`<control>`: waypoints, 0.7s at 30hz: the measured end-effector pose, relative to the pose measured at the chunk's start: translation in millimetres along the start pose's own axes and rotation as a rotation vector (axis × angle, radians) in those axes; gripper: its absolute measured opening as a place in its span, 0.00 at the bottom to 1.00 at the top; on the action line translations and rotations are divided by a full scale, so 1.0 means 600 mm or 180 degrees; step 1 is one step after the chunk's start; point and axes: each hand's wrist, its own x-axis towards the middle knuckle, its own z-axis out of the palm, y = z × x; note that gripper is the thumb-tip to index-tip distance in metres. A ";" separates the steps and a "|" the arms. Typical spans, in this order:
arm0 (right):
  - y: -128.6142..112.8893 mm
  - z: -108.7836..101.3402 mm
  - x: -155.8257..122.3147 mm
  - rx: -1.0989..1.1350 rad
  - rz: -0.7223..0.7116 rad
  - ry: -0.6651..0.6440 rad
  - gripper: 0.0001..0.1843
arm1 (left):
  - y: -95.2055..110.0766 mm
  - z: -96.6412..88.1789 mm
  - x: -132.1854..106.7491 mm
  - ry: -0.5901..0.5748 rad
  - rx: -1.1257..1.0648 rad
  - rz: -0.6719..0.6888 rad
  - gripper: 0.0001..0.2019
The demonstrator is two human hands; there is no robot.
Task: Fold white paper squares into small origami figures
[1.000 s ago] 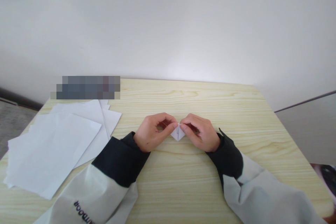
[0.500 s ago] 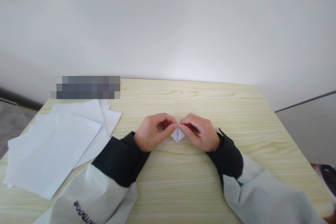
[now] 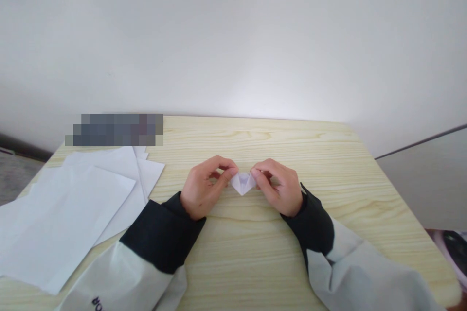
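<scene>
Between my two hands is a small piece of folded white paper (image 3: 242, 183), its lower end coming to a point and its top spread open in a V. My left hand (image 3: 206, 187) pinches its upper left corner between thumb and forefinger. On the other side, the thumb and fingers of my right hand (image 3: 279, 185) pinch the upper right corner. The paper is held just above or on the wooden table; I cannot tell whether its tip touches. My other fingers curl behind, partly hidden.
A loose, overlapping stack of white paper sheets (image 3: 69, 218) covers the left of the wood-grain table (image 3: 248, 262). Behind it lies a dark, pixelated object (image 3: 116, 129). A white wall (image 3: 233, 39) rises at the table's far edge. A dark round thing (image 3: 452, 248) shows past the right edge.
My hands have drawn slightly apart, and the top of the folded paper has spread from nearly closed to an open V. The whole view has shifted a little.
</scene>
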 end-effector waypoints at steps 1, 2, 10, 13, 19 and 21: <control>0.001 0.000 -0.001 0.0054 0.0103 0.0111 0.06 | -0.002 0.000 0.000 0.0177 -0.0159 0.0017 0.08; 0.002 0.000 -0.002 0.0132 0.0186 0.0216 0.06 | -0.003 0.001 0.001 0.0353 -0.0322 0.0049 0.08; 0.014 0.009 -0.012 0.0708 0.0596 0.0600 0.04 | -0.004 0.004 0.002 0.0304 -0.1130 0.0032 0.06; 0.015 0.008 -0.012 0.0690 0.0496 0.0582 0.04 | -0.008 0.002 -0.002 0.0028 -0.0704 0.0319 0.06; 0.016 0.004 -0.009 0.0300 0.0180 0.0472 0.05 | -0.012 0.006 -0.006 -0.0115 -0.0078 0.0646 0.19; 0.014 0.002 -0.007 0.0095 0.0028 0.0411 0.05 | -0.014 0.007 -0.006 -0.0078 -0.0113 0.0658 0.23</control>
